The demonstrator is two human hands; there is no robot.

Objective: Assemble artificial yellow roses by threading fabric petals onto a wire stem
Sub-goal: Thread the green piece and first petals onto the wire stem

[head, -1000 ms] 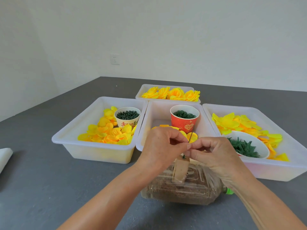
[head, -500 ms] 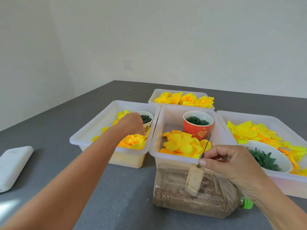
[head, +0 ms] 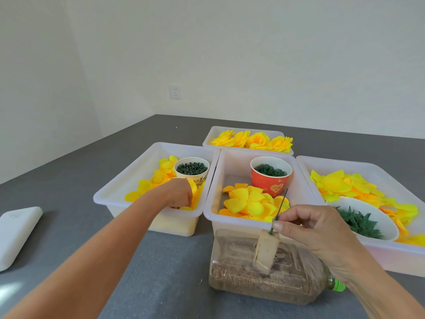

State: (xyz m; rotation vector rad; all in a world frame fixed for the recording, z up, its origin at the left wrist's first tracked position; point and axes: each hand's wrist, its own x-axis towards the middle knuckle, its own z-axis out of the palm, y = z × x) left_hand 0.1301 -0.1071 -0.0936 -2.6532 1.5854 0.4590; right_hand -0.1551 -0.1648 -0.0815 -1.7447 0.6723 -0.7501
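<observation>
Wire stem [head: 279,210] stands tilted, its lower end stuck in a pale block [head: 265,250] on top of a clear plastic bottle [head: 264,272] lying on its side, brown grainy fill inside, green cap [head: 338,285] at the right. My right hand [head: 315,229] pinches the stem low down between thumb and forefinger, just above the block. My left hand [head: 178,192] is down in the left tray [head: 119,187] among small yellow petals [head: 149,183], fingers curled into the pile; can't tell if they've got a petal pinched. Same tray holds a pale paper cup [head: 192,169] of dark green bits, red Chinese print on its side, only partly readable. Middle tray [head: 230,164] sits right behind the bottle: bigger yellow petals [head: 249,203] plus a red paper cup [head: 270,176] of green rings, heart motif and small script on it, too small to read. Right tray [head: 345,164] has yellow-green petals [head: 340,185] and a white bowl [head: 388,229] of green leaf pieces. Far tray [head: 216,132] behind holds finished yellow roses [head: 253,140]. White flat object [head: 16,233] on the grey table [head: 69,162] at far left, faint marking on it, unreadable. White wall socket [head: 175,92] behind.
</observation>
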